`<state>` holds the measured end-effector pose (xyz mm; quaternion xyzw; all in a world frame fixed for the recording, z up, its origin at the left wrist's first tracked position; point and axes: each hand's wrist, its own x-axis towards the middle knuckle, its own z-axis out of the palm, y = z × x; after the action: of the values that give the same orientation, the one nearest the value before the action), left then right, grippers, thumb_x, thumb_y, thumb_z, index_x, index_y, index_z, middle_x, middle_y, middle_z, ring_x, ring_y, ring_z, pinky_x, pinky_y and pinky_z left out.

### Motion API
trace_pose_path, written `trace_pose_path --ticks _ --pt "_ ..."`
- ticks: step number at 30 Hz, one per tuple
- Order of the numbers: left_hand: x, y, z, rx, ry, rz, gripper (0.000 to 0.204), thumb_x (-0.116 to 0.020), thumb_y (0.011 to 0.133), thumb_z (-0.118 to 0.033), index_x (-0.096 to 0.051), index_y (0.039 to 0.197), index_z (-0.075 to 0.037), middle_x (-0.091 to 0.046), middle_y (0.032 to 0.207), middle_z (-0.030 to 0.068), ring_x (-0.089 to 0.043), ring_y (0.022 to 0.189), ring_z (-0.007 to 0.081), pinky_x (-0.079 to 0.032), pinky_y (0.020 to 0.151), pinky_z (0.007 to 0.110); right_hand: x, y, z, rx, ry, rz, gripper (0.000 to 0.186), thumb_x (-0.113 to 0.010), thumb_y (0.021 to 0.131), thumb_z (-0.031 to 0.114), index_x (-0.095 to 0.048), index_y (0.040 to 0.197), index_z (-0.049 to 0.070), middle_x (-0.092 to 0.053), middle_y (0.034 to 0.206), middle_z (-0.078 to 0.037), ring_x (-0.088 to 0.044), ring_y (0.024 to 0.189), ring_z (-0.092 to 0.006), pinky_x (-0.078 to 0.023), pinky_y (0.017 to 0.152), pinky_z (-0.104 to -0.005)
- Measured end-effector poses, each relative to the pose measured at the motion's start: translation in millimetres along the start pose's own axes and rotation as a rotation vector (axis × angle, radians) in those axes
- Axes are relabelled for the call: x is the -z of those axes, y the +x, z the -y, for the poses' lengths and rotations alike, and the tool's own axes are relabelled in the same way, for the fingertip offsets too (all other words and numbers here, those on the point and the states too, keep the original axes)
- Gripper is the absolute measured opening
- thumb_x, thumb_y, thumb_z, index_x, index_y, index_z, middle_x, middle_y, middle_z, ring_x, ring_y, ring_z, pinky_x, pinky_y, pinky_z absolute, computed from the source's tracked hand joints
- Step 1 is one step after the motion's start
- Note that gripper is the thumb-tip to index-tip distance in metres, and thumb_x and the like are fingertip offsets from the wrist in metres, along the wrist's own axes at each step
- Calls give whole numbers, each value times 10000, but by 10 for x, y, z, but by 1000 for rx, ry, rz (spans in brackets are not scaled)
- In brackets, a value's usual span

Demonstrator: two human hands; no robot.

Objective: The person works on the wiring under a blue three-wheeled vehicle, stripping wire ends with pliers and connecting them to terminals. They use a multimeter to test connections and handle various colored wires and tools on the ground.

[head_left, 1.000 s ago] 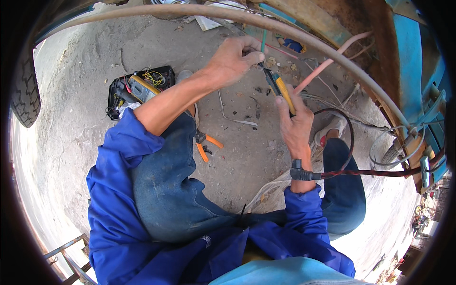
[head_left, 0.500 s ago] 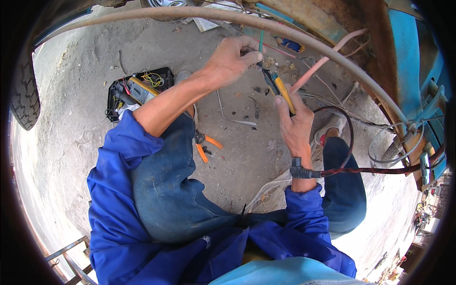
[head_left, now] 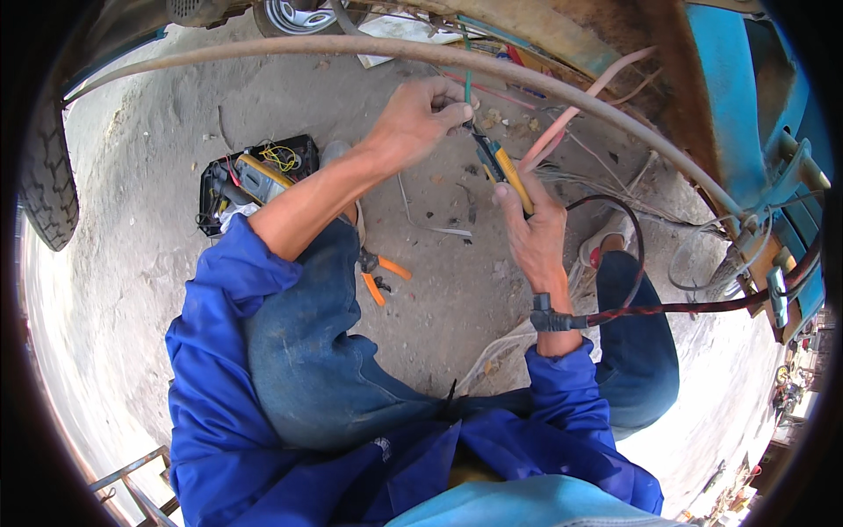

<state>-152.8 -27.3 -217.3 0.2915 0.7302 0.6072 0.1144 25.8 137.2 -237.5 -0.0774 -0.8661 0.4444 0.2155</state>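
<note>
At the upper middle, the fingers of my left hand [head_left: 428, 119] are pinched on a thin green wire [head_left: 467, 81] that runs up past the curved bar. My right hand [head_left: 536, 227] is wrapped round pliers with yellow and black handles [head_left: 509, 171]. Their dark jaws point up and left, right at my left fingertips. What lies between the jaws is too small to tell. A black connector [head_left: 555, 320] on a dark red and black sleeved cable [head_left: 685, 307] lies across my right wrist.
A rusty curved bar [head_left: 386, 46] arches above my hands. Blue metal framework [head_left: 724, 97] stands at right, with pink tubing [head_left: 571, 112] beside it. On the ground lie orange-handled pliers [head_left: 376, 279] and a black case [head_left: 304, 151] holding a multimeter [head_left: 261, 178]. A tyre [head_left: 51, 193] stands far left.
The view has tilted a little, so the bar and frame sit lower. Both hands show slightly further left and lower, with the wire and the pliers still held.
</note>
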Motion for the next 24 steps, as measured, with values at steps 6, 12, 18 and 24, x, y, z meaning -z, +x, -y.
trace_pose_path --ticks 6,12,18,24 --pt "-8 -17 -62 40 -96 18 247 -726 960 -146 -703 1110 49 -735 897 67 -666 790 110 -543 730 263 9 -46 -13 -150 55 -5 396 -683 997 232 -665 1346 47 -712 831 -193 -687 738 -225 -542 743 -380" --pt "14 -12 -97 66 -126 32 241 -758 944 -161 -718 1086 30 -723 876 49 -643 773 90 -525 706 259 -21 -45 -31 -162 -24 19 387 -676 997 223 -623 1339 51 -738 970 -242 -738 855 -389 -552 775 -451" --pt "48 -27 -134 68 -79 46 231 -762 942 -179 -727 1059 17 -690 830 17 -586 721 73 -470 652 255 27 -25 29 -28 -166 5 365 -686 986 178 -636 1328 59 -731 1061 -255 -720 934 -451 -562 800 -458" --pt "44 -26 -134 55 -58 39 234 -754 943 -183 -728 1066 14 -687 826 9 -595 738 65 -477 660 250 61 16 73 31 -154 -31 358 -686 987 183 -649 1321 59 -730 1128 -259 -723 1002 -442 -573 823 -455"
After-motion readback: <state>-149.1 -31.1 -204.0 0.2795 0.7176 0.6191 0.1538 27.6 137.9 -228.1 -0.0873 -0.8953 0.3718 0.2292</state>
